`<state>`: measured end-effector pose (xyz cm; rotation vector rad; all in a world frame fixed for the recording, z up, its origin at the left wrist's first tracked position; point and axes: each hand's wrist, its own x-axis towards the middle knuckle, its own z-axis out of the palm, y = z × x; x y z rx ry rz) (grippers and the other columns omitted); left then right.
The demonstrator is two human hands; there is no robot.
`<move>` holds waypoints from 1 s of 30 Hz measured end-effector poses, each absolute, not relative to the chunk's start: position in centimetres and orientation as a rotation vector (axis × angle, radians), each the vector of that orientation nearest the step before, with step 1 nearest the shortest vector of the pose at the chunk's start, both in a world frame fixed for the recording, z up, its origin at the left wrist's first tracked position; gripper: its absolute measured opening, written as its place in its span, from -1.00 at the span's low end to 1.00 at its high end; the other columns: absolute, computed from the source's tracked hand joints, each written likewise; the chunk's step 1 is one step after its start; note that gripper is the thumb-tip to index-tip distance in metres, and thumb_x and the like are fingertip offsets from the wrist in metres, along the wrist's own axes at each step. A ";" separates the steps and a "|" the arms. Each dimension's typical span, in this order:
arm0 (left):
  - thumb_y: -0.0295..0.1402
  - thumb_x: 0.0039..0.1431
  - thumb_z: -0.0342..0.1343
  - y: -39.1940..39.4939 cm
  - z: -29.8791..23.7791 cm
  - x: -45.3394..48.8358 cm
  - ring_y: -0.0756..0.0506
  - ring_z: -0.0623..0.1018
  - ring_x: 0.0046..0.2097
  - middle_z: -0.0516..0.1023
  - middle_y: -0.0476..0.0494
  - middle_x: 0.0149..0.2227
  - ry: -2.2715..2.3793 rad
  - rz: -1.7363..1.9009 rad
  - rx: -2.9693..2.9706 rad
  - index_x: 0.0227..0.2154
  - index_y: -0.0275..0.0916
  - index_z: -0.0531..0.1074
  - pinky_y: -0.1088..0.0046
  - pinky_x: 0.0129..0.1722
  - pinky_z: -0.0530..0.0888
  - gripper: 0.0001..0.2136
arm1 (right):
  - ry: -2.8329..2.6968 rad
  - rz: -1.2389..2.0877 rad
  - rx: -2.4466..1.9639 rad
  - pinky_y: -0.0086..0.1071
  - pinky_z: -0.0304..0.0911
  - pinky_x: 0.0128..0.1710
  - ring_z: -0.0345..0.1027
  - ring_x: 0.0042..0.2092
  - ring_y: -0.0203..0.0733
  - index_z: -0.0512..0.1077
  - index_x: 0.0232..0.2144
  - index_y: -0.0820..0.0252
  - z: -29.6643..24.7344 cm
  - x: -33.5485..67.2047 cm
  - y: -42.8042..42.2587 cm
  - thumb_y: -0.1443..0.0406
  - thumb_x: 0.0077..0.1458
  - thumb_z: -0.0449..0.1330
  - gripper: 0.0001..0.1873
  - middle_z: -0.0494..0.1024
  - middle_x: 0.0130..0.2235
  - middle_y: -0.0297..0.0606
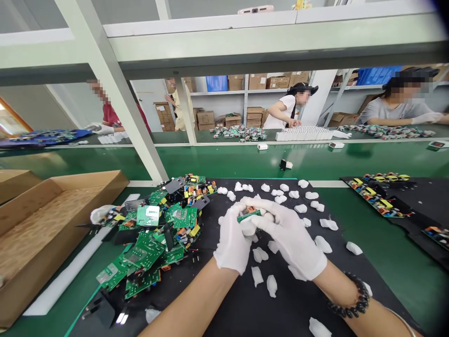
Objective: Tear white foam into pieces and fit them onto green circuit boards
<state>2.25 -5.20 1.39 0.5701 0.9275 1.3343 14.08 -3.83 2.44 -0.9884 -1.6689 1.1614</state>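
Note:
Both my hands wear white gloves and meet over a black mat [217, 299]. My left hand [233, 236] and my right hand [291, 236] together grip a small green circuit board [248, 216] with orange parts, pinched between the fingertips. A white piece sits under the board between the fingers; how it joins the board is hidden. To the left lies a heap of green circuit boards [154, 234]. Several small white plastic pieces [298, 206] are scattered on the mat around and beyond my hands.
An open cardboard box [52, 224] stands at the left. More circuit boards [379, 196] lie on black trays at the right. A green conveyor [228, 161] runs behind the mat. A slanted white frame post [115, 98] rises ahead. Other people work at the far bench.

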 end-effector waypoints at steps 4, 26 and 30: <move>-0.61 -0.25 0.18 -5.0 1.6 1.9 -0.19 0.47 -0.11 0.50 -0.14 -0.23 0.997 1.510 0.699 -0.27 -0.22 0.38 0.42 -0.22 0.42 -0.62 | -1.640 1.323 -0.849 -0.21 0.22 0.03 0.29 0.04 -0.11 0.27 0.07 0.07 2.8 14.6 -3.4 0.25 0.08 0.11 -0.53 0.42 0.01 -0.27; -0.42 0.13 0.03 -3.3 3.7 1.0 0.05 0.34 -0.69 0.40 -0.03 -0.73 0.974 1.229 1.172 -0.53 -0.31 0.42 0.60 -0.68 0.17 -0.83 | -1.693 0.801 -1.014 -0.21 0.17 0.11 0.23 0.11 -0.10 0.37 -0.01 0.00 2.2 15.3 -2.1 0.33 -0.04 0.23 -0.52 0.42 0.05 -0.37; -0.38 0.18 -0.04 -3.3 3.7 1.1 0.05 0.34 -0.68 0.38 -0.01 -0.72 1.043 1.248 1.250 -0.53 -0.28 0.39 0.59 -0.68 0.18 -0.79 | -1.676 0.875 -0.972 -0.23 0.18 0.10 0.25 0.10 -0.12 0.39 -0.03 0.02 2.6 15.4 -2.1 0.33 -0.05 0.25 -0.53 0.43 0.04 -0.38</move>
